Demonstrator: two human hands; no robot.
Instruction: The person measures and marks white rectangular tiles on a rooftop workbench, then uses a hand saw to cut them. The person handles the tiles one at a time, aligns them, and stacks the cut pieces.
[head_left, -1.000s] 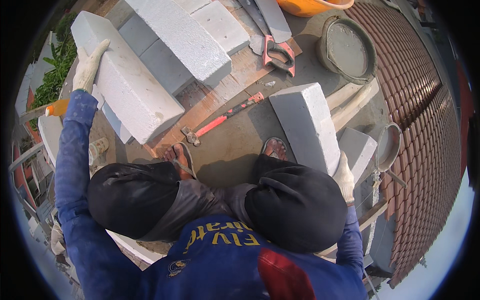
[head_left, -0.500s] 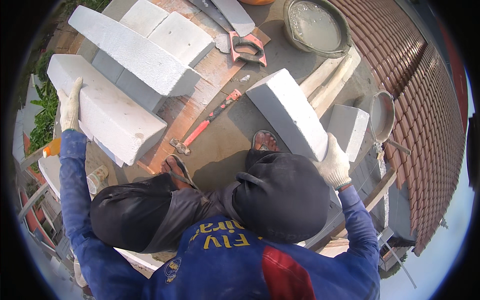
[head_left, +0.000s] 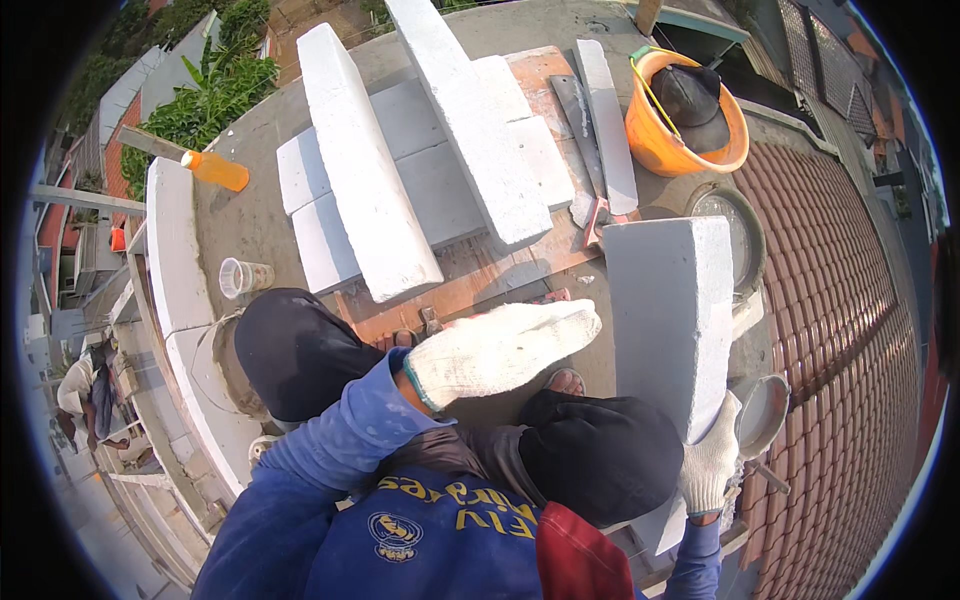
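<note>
My left hand [head_left: 505,350], in a white knitted glove, hovers before my knees with its fingers stretched out and holds nothing. Beneath it a hammer [head_left: 431,320] is mostly hidden; its head and a bit of red handle show. My right hand [head_left: 712,458], gloved too, grips the near end of a long white block [head_left: 668,315] to the right of my knee. Ahead of me, two long white blocks [head_left: 365,165] [head_left: 475,125] rest across several flat-lying grey-white blocks [head_left: 410,120]. A handsaw [head_left: 580,130] with a red handle lies to their right.
An orange bucket [head_left: 660,150] with a dark thing inside stands at the far right. Two round mortar pans [head_left: 752,240] [head_left: 770,405] sit by the tiled roof [head_left: 830,290]. On the left are an orange bottle [head_left: 222,172] and a plastic cup [head_left: 240,278]. Another person [head_left: 90,385] is below.
My left hand has let go of the left long block and swung right, in front of my knees. My right hand still grips its block, now turned with a broad face showing. The view has shifted.
</note>
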